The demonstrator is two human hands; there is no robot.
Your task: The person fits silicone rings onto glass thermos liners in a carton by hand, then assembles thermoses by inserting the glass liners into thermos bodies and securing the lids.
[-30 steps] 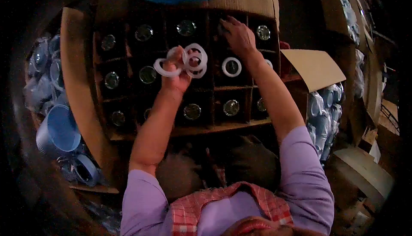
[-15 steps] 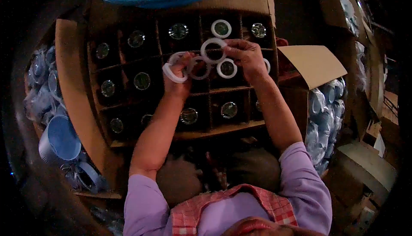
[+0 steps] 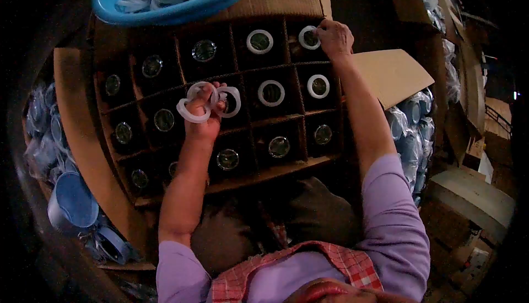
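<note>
My left hand (image 3: 204, 122) is closed around several translucent white plastic rings (image 3: 194, 113), held above the middle of a divided cardboard box (image 3: 220, 79). My right hand (image 3: 336, 39) pinches the edge of another white ring (image 3: 301, 39), which lies over the round top of a glass container in the far right cell. White rings circle the tops of neighbouring glass containers, one in the back row (image 3: 259, 42) and two in the second row (image 3: 271, 93). Other glass tops, such as one at the back (image 3: 204, 50), have bare rims. The dark cells hide the containers' lower parts.
A blue basin (image 3: 165, 16) full of white rings rests on the box's far flap. Cardboard flaps stick out left (image 3: 82, 121) and right (image 3: 394, 77). Plastic-wrapped pale blue cups (image 3: 410, 132) stand to the right, with a blue container (image 3: 77, 199) at left.
My right hand has moved right and away from me with one ring, from beside my left hand to the far right cell. The view has shifted, showing more of the basin.
</note>
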